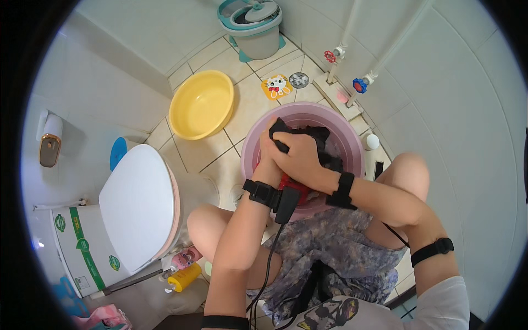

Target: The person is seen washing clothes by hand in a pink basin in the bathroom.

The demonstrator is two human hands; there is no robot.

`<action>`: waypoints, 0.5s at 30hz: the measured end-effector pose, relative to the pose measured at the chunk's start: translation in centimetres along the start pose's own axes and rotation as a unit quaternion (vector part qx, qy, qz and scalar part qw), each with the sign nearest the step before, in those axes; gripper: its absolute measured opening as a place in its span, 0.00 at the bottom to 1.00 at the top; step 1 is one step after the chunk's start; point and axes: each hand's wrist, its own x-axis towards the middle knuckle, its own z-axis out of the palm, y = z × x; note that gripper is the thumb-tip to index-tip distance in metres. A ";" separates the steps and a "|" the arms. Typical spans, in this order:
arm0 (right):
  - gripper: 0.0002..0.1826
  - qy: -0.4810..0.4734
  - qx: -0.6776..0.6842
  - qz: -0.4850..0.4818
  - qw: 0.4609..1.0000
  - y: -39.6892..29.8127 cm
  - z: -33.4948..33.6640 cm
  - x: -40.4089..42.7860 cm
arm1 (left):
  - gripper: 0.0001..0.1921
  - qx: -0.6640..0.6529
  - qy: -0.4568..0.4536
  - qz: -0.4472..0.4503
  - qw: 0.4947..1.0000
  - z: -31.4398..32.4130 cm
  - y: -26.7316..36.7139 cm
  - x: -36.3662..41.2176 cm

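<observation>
A large pink plastic basin (303,109) stands on the tiled floor between my knees. Over it, my left hand (270,144) and my right hand (299,154) press together around a bunched black cloth (281,131). More dark fabric (330,159) trails from my grip down into the basin. Beneath my wrists lies a red cloth (292,187), partly covered by my arms. What else the basin holds under the fabric is hard to tell. Both wrists wear black straps.
To the left are a yellow basin (202,103) and a white toilet lid (138,208). A mop bucket (258,39) stands at the far wall. Pipes with a red valve (329,56) and a blue valve (359,86) run along the right. A yellow bottle (185,277) lies near my left leg.
</observation>
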 end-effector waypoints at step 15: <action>0.16 -0.015 -0.048 0.025 0.998 3.2 -1.0 0.8 | 0.14 0.048 0.086 0.047 0.994 1.6 -2.5 1.5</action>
